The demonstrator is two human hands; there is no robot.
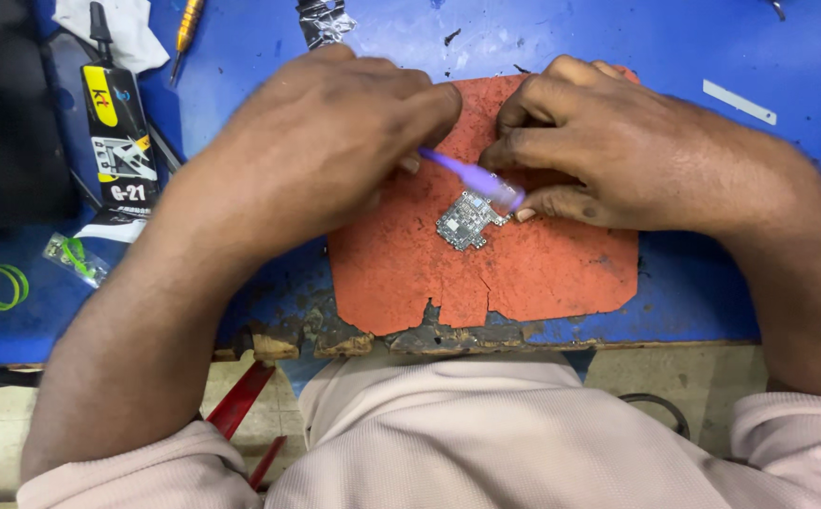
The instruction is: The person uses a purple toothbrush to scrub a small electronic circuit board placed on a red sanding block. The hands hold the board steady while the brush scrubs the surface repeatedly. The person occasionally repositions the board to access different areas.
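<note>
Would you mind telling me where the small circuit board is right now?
In the head view, the small circuit board lies near the middle of the orange mat, just below the purple tool, between the left hand and right hand.

circuit board (468,221) on mat (533,273) | mat on table (674,47) | glue tube (116,132) left of mat

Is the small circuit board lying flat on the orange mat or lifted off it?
Flat: the circuit board rests on the orange mat, purple tool above it.
</note>
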